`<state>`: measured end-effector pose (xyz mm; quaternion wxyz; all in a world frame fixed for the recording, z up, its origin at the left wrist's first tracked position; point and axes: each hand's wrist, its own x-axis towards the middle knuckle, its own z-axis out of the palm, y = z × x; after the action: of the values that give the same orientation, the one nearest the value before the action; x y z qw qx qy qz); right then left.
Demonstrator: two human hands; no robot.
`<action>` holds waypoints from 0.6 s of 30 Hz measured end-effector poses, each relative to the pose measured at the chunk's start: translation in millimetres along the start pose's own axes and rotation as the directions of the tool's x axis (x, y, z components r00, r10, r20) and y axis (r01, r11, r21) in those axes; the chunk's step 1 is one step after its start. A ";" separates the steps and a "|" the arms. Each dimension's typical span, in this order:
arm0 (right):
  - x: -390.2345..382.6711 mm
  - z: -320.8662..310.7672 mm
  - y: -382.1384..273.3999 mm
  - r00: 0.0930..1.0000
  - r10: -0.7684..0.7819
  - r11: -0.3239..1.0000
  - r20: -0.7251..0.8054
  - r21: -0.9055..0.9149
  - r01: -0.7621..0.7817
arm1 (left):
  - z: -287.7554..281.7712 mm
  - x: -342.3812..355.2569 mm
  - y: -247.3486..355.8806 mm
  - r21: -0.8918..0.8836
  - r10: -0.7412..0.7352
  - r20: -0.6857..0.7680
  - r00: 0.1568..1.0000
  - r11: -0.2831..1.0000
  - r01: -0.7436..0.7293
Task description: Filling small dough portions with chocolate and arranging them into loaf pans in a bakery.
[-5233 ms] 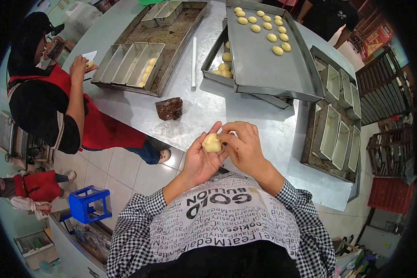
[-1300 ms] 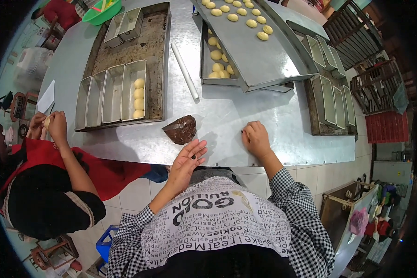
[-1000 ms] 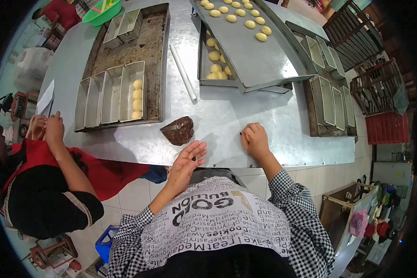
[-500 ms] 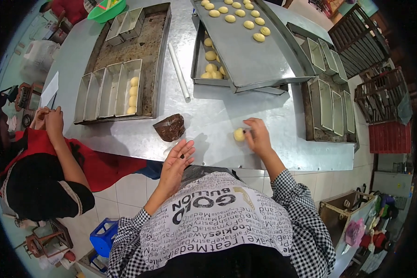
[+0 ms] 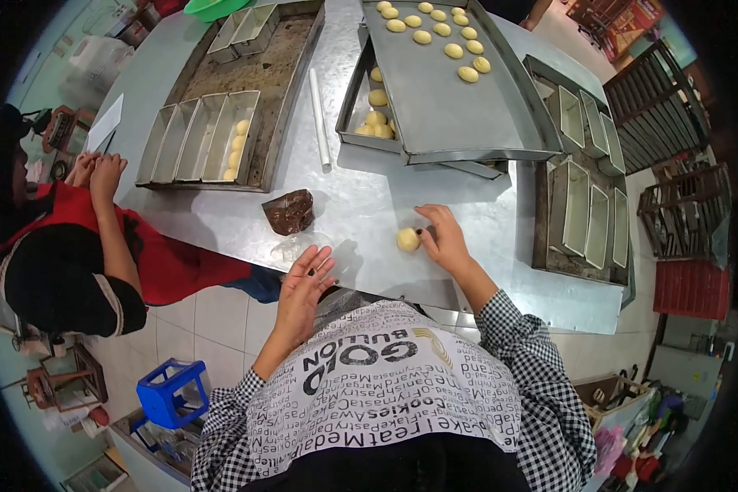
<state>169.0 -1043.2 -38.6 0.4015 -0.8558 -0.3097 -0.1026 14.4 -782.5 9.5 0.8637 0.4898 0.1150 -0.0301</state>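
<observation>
A small round ball of pale yellow dough (image 5: 408, 239) rests on the metal table (image 5: 361, 209) in front of me. My right hand (image 5: 444, 239) is beside it on the right, fingers apart, the thumb tip close to the ball's edge; whether they touch I cannot tell. My left hand (image 5: 301, 299) hovers at the table's near edge, palm turned up and inward, fingers stretched, with no item held. Small dark spots show at its fingers. Just beyond it is a clear plastic bag with a dark brown filling (image 5: 289, 213).
Several dough balls sit on a grey tray (image 5: 480, 123) stacked over another. Left is a baking tray (image 5: 291, 98) with loaf tins (image 5: 190, 143), one holding dough balls. A white rod (image 5: 319, 119) lies between. More tins (image 5: 576, 205) stand right. A person in red (image 5: 180, 254) is at left.
My view has turned slightly, shifting the scene. The left hand's fingers have spread a little. My right hand, smeared by motion before, now shows clearly beside the dough ball.
</observation>
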 end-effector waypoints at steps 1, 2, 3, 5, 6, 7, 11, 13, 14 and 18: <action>6.4 1.6 -1.4 1.000 -0.003 1.000 0.006 0.003 0.003 | 2.2 -0.6 -4.7 -0.023 0.003 -0.005 1.000 1.000 -0.003; 12.7 4.9 -5.1 0.991 -0.093 0.995 0.098 -0.034 0.097 | 4.4 -1.0 -9.8 -0.047 0.005 -0.010 1.000 0.999 -0.006; 17.7 11.0 -9.6 0.964 -0.183 0.979 0.194 -0.058 0.197 | 6.2 -1.8 -13.7 -0.069 0.011 -0.019 1.000 0.998 -0.013; 15.2 22.9 -11.1 0.932 -0.291 0.947 0.215 -0.076 0.313 | 11.5 -2.7 -22.0 -0.073 0.014 -0.022 1.000 0.997 -0.015; 10.6 26.4 -13.0 0.891 -0.324 0.919 0.317 -0.118 0.376 | 12.5 -4.1 -25.8 -0.077 0.025 -0.030 0.999 0.997 -0.027; 5.9 29.2 -14.9 0.840 -0.348 0.883 0.417 -0.154 0.443 | 12.4 -5.9 -29.2 -0.081 0.035 -0.038 0.999 0.996 -0.038; 5.9 22.3 -8.8 0.895 -0.347 0.892 0.280 -0.198 0.407 | 13.5 -11.9 -40.8 -0.102 0.079 -0.096 0.992 0.991 -0.088; 13.2 34.3 -10.8 0.901 -0.347 0.892 0.259 -0.207 0.403 | 20.6 -10.1 -43.9 -0.136 0.081 -0.083 0.993 0.986 -0.092; 15.2 38.3 -11.4 0.912 -0.340 0.894 0.232 -0.221 0.390 | 23.9 -9.4 -45.4 -0.169 0.079 -0.061 0.995 0.982 -0.088; 4.3 34.5 -5.7 0.878 -0.384 0.877 0.285 -0.186 0.444 | 20.0 -11.1 -49.4 -0.166 0.091 -0.062 0.994 0.981 -0.101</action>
<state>166.3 -1012.6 -55.9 0.2206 -0.8178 -0.5177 -0.1205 -1.1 -825.9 -19.6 0.8991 0.4205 0.1166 0.0346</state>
